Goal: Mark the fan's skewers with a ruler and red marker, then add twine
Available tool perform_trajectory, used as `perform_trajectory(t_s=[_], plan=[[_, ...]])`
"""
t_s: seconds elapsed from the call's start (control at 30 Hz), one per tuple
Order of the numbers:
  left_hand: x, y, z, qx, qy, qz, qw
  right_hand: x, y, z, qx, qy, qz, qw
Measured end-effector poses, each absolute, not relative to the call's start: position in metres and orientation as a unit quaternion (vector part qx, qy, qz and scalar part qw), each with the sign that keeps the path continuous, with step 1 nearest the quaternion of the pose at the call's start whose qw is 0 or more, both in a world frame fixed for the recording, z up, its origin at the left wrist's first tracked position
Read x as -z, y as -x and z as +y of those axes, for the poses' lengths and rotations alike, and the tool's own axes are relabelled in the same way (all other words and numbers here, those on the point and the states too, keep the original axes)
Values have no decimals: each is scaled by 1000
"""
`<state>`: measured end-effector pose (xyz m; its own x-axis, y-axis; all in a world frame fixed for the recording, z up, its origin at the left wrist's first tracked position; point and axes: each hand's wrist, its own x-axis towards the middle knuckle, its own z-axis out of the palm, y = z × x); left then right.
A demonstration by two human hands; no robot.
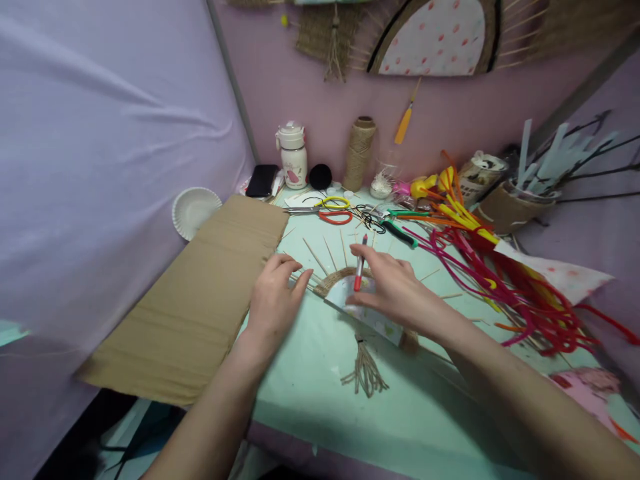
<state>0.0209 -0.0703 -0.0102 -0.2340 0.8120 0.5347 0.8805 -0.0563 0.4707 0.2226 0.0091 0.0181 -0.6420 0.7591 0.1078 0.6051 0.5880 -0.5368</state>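
Note:
On the table lies a half-round craft piece with a braided twine rim (340,273), a patterned white centre (385,325) and thin wooden sticks (329,252) fanning outward. My right hand (393,283) is over its middle, with a red-and-silver pen (359,267) between its curved fingers. The pen's red end points down toward the white centre. Beside the piece's left end is my left hand (277,293), fingers bent and thumb apart, close to some sticks. A twine tassel (366,370) lies below the straight edge.
Brown cardboard (195,300) covers the left side. Behind are scissors (335,217), green-handled pliers (400,233), a twine spool (359,153), a white bottle (293,157) and a phone (262,181). Pink and red pipe cleaners (535,293) spread at right, near a holder of glue sticks (520,203).

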Motion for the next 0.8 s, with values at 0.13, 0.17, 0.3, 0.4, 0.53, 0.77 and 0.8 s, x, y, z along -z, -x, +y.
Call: perform_trajectory(t_s=[0.13,0.17,0.3,0.4,0.53,0.77,0.8], plan=[[14,-19,-65,380,608,-697,-2,-25,-193,37,-406,344,-788,308],[16,-18,-65,377,608,-698,-13,-23,-185,42,-452,327,-766,320],[22,-14,-69,374,618,-689,-55,-5,-167,53,-533,309,-729,298],[24,-12,-72,382,630,-672,-71,4,-168,57,-540,343,-715,282],[25,-12,-72,374,640,-667,-75,13,-172,62,-574,356,-678,289],[29,-11,-70,362,633,-683,-38,27,-171,64,-605,356,-650,291],[30,-11,-70,360,632,-685,-33,27,-171,64,-611,356,-643,293]])
